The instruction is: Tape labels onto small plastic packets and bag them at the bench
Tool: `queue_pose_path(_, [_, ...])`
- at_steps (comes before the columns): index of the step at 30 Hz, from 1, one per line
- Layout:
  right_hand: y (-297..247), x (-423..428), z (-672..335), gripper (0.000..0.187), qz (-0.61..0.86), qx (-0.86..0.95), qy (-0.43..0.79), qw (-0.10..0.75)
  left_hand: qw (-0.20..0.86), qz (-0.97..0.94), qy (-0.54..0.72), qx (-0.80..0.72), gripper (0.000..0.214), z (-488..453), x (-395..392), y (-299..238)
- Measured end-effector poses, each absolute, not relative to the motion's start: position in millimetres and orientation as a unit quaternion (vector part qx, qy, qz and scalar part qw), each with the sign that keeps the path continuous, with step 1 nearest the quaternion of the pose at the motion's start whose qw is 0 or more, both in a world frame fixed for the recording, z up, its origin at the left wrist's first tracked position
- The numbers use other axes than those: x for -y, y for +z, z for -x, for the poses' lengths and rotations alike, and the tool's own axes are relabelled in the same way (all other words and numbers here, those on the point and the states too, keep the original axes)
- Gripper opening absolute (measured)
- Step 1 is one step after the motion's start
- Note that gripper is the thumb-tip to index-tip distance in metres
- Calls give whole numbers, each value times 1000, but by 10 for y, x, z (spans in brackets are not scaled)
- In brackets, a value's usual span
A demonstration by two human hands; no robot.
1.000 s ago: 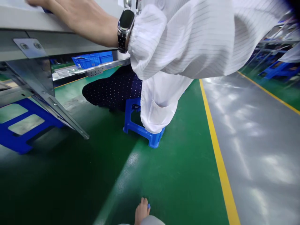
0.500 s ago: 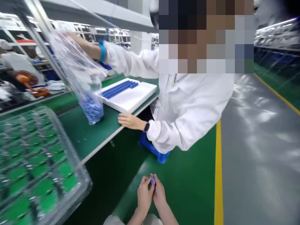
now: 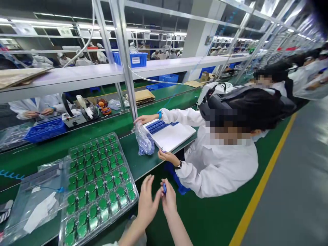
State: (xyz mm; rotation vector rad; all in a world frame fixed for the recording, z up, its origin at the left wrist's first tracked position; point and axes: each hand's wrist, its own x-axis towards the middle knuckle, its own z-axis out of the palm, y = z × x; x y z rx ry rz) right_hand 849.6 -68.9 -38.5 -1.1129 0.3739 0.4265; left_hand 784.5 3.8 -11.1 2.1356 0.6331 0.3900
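My right hand point(image 3: 169, 201) pinches a small blue part point(image 3: 164, 188) between thumb and fingers; its exact kind is too small to make out. Close by on its left, my left hand point(image 3: 146, 201) is open, fingers stretched up and thumb apart, with nothing in it. Both hands are in front of the bench edge, above the floor. Left of them lies a clear plastic tray point(image 3: 135, 187) whose pockets show green. Farther off, a co-worker's hand touches a clear bag point(image 3: 146, 141) of blue parts. The co-worker's other hand holds something small near a white tray point(image 3: 176, 138) with rows of blue pieces.
A co-worker in a white coat point(image 3: 217, 171) sits at the right along the green bench point(image 3: 130, 150). A metal post point(image 3: 126, 68) and a shelf point(image 3: 84, 77) rise behind the trays. Plastic bags and paper point(image 3: 41, 212) lie at the left. A yellow line point(image 3: 266, 181) marks the floor.
The view has swung up and to the left. My hands have parted: the left has opened, and the right keeps the blue part. The co-worker's bag now rests lower on the bench.
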Motion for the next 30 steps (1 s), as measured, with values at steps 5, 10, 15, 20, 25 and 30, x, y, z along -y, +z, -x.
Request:
queue_pose_path(5, [181,0,-9309,44,582,-53,174,793,467,-761,172,-416,58,-8819,-1156,282])
queue_pose_path(10, [464,-527,-9947,29,674,19,171,719,468,-750,157,-440,52,-9671,-1731,492])
queue_pose_path(15, [576,-854,-10153,22,730,114,234,632,525,-745,153,-383,29,-9665,-1859,490])
queue_pose_path(20, [577,-1022,-10400,25,760,136,265,578,591,-701,167,-362,28,-9515,-1895,394])
queue_pose_path(25, [592,-1069,-10612,29,769,163,284,549,629,-662,189,-361,26,-9483,-1974,380])
queue_pose_path(30, [678,-1066,-10633,23,780,214,313,498,637,-636,212,-381,23,-9494,-2030,393])
